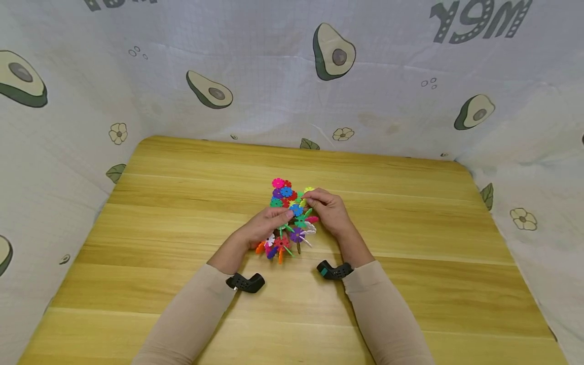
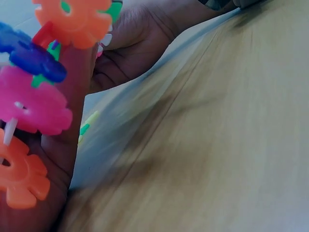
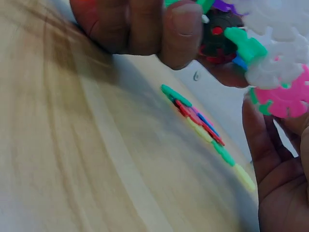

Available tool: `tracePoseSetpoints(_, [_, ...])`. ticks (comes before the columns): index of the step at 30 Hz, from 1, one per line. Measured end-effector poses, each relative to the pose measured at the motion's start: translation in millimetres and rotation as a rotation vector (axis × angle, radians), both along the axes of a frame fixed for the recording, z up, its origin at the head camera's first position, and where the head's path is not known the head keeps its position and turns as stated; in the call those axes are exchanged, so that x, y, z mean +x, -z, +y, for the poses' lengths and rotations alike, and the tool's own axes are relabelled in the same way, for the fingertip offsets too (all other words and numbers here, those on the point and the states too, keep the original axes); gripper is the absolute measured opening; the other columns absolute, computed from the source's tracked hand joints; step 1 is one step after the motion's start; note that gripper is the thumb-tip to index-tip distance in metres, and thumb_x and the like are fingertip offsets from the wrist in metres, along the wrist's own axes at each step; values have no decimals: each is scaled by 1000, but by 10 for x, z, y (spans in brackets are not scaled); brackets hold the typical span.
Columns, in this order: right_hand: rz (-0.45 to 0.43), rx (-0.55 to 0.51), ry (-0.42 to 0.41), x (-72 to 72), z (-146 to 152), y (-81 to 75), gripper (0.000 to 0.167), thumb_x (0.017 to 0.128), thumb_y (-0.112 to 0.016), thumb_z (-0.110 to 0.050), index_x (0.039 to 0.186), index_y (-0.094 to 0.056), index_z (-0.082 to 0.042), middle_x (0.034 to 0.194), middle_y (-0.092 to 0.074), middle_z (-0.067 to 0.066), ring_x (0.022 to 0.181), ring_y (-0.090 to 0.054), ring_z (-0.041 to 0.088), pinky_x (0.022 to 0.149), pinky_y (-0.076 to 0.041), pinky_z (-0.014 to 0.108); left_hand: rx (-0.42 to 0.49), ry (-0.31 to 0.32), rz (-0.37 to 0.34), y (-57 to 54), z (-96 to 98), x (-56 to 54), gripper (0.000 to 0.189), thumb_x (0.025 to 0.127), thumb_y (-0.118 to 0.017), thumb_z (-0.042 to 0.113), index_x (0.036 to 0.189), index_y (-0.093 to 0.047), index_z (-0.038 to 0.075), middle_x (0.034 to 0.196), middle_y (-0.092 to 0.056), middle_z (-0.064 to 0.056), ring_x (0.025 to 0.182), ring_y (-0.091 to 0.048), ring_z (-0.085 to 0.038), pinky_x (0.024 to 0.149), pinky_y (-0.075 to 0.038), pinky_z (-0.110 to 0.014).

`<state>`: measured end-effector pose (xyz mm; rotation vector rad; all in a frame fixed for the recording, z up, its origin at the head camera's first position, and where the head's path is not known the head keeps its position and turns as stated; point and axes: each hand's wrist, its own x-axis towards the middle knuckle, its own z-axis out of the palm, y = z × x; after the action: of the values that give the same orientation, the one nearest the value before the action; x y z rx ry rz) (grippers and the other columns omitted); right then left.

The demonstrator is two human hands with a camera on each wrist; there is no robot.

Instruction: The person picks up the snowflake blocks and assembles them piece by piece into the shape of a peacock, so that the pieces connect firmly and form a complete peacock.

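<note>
My left hand (image 1: 269, 225) grips a many-coloured cluster of interlocking notched plastic discs (image 1: 282, 243), its thumb by a blue disc (image 1: 295, 210). Orange, pink and blue discs stick out beside the palm in the left wrist view, where a pink disc (image 2: 34, 101) is large. My right hand (image 1: 332, 210) is at the cluster's right side, thumb and forefinger drawn close together; I cannot tell what is between them. In the right wrist view white discs (image 3: 277, 58) and a pink disc (image 3: 285, 94) cover part of its fingertips.
Just beyond the hands, a flat group of joined discs (image 1: 278, 183) lies on the wooden table (image 1: 410, 228), its yellow end close to the right fingers. A printed cloth (image 1: 274, 101) hangs behind the table. Each wrist wears a black band (image 1: 246, 283).
</note>
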<state>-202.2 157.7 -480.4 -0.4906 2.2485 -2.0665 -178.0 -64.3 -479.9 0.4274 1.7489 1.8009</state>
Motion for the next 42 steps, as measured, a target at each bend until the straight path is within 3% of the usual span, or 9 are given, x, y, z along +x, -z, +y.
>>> tracePoseSetpoints(6, [-17, 17, 38, 0, -34, -3, 22, 101, -57, 2, 114, -67, 17, 86, -67, -14, 78, -66, 4, 71, -58, 17, -9, -17, -26, 5, -5, -5, 51, 109, -43, 32, 142, -53, -6, 147, -55, -22, 147, -39, -35, 127, -24, -59])
tracePoseSetpoints(11, [-28, 1, 143, -25, -38, 20, 31, 105, -56, -10, 128, -64, 9, 105, -76, -1, 86, -70, 4, 77, -61, 20, 13, -52, -75, 13, 3, -14, 53, 108, -45, 39, 140, -56, -3, 125, -69, -13, 110, -66, -15, 119, -40, -53])
tracePoseSetpoints(12, [-14, 19, 190, -29, -37, 26, 31, 105, -56, -11, 128, -65, 7, 109, -76, 5, 89, -70, 4, 80, -60, 20, 17, -49, -87, 13, 4, -11, 54, 108, -46, 39, 141, -55, -2, 123, -70, -15, 102, -70, -21, 119, -42, -52])
tracePoseSetpoints(17, [95, 397, 301, -46, -36, 63, 28, 101, -63, -9, 128, -69, -6, 131, -67, 15, 119, -58, 21, 103, -50, 39, -14, -29, -73, 5, 1, 5, 59, 107, -49, 39, 147, -48, -4, 138, -61, -19, 126, -57, -25, 126, -30, -52])
tracePoseSetpoints(21, [153, 696, 211, -39, -57, 52, 44, 98, -63, -8, 141, -61, -11, 149, -55, 13, 140, -37, 39, 117, -35, 59, 46, 6, -82, 2, 11, 2, 52, 108, -45, 32, 142, -51, -7, 116, -71, -9, 96, -70, -12, 117, -45, -43])
tracePoseSetpoints(25, [156, 785, 234, -34, -78, 26, 44, 100, -64, -11, 143, -58, -9, 145, -58, 16, 136, -41, 42, 116, -36, 57, 139, 45, -97, 4, 20, -5, 48, 109, -43, 30, 134, -54, -10, 94, -73, 5, 67, -72, -10, 90, -60, -26])
tracePoseSetpoints(29, [114, 767, 273, -51, -89, 31, 41, 99, -67, -15, 139, -62, -9, 136, -62, 19, 127, -45, 40, 110, -41, 54, 171, 53, -110, 3, 20, -1, 55, 108, -49, 39, 133, -53, -9, 90, -75, 5, 67, -73, -11, 79, -62, -23])
tracePoseSetpoints(34, [28, 786, 333, -33, -109, -4, 47, 97, -71, -24, 140, -60, -7, 137, -55, 22, 129, -39, 41, 107, -40, 54, 129, 21, -93, -4, 26, -2, 46, 110, -43, 30, 132, -55, -9, 90, -74, 5, 70, -72, -10, 82, -60, -23])
tracePoseSetpoints(42, [-37, 756, 398, -18, -101, -29, 37, 94, -75, -29, 120, -67, -4, 124, -60, 21, 119, -45, 38, 100, -38, 50, -14, -46, -24, -35, 22, 15, 54, 109, -43, 34, 148, -47, -3, 137, -63, -20, 116, -62, -18, 111, -49, -38])
